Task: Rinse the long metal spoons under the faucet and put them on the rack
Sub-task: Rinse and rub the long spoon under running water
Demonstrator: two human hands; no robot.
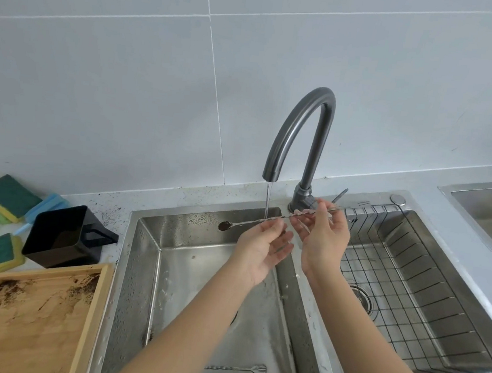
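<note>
A long metal spoon point(244, 223) with a twisted handle is held level over the left sink basin point(147, 267), its dirty brown bowl pointing left. A thin stream from the grey faucet point(301, 131) falls onto its handle. My left hand point(262, 251) is palm up under the stream, fingertips touching the handle. My right hand point(322, 236) pinches the handle's right end. Another long utensil point(236, 368), with a fork-like end, lies on the basin floor. The wire rack point(409, 292) sits in the right basin with no spoons visible in it.
On the counter to the left stand a black square cup point(62, 235), several green and yellow sponges point(6, 196) and a dirt-stained wooden tray point(31, 316). Another metal sink point(489, 203) is at the far right. A tiled wall rises behind the faucet.
</note>
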